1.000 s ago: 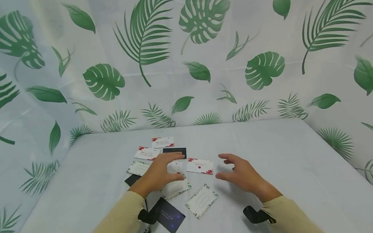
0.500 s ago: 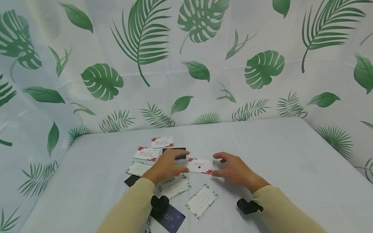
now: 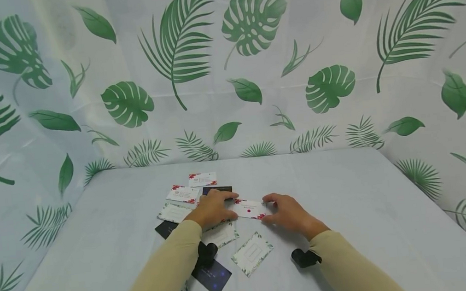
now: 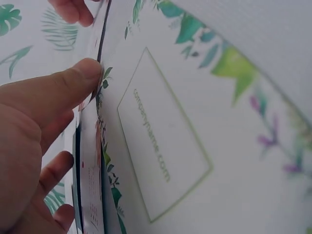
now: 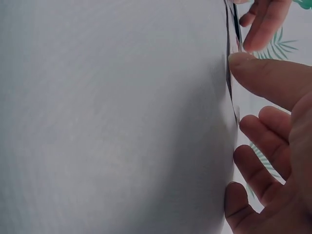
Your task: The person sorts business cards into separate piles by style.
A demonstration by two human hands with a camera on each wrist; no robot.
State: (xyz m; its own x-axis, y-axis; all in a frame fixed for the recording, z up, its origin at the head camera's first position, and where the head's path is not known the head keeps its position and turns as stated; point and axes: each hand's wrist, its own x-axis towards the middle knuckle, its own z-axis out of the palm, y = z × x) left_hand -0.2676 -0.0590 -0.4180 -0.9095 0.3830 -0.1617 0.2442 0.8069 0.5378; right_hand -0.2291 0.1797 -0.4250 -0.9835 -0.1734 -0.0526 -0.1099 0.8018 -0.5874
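A white business card with red flowers (image 3: 250, 209) lies between my two hands. My left hand (image 3: 215, 208) holds its left end, thumb at the near edge and index finger at the far edge. My right hand (image 3: 287, 212) grips the right end the same way. In the left wrist view, the left thumb (image 4: 80, 78) meets a card edge, with a white leaf-bordered card (image 4: 161, 136) close to the camera. The right thumb (image 5: 258, 73) touches a card's edge in the right wrist view. Other cards are partly hidden under my left hand and forearm.
A leaf-bordered card (image 3: 252, 253) and a dark blue card (image 3: 213, 276) lie nearer me. Red-flowered cards (image 3: 202, 179), a black card (image 3: 217, 190) and a green-leaf card (image 3: 174, 212) lie left and behind. A leaf-print cloth (image 3: 255, 116) hangs behind the white table (image 3: 344, 177).
Both hands have come in toward the red-flowered business card, the left moving right and the right moving left, and now take hold of its ends. The card has hardly moved.
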